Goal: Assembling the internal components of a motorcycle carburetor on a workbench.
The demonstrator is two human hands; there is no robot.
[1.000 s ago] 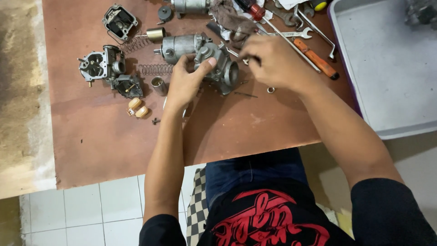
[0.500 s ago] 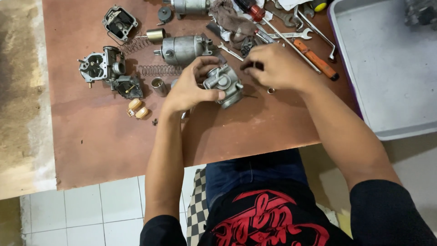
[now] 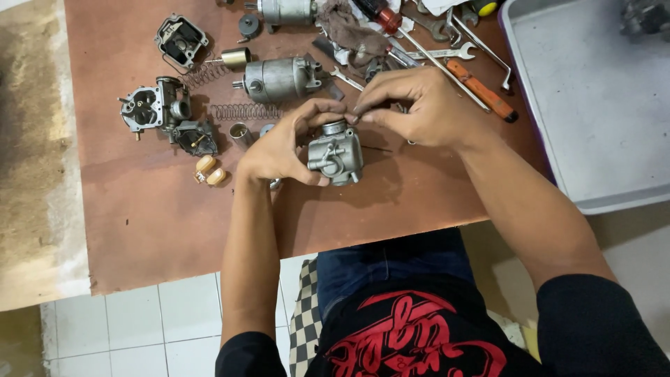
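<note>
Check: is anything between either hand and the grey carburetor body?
Nothing visible. The left hand grips the carburetor body directly, and the right hand has fingertips at its top opening.

Small grey cast-metal carburettor body [image 3: 336,153]: dull, slightly rough finish. Grey cylindrical metal motor housing [image 3: 279,78]: satin sheen. Coiled steel spring [image 3: 244,112]: bright. Brown flat board worktop [image 3: 139,202]: matt, scuffed. Crumpled brown cloth rag [image 3: 352,29]: soft, stained. Orange-handled screwdriver [image 3: 481,89]: smooth plastic grip.
</note>
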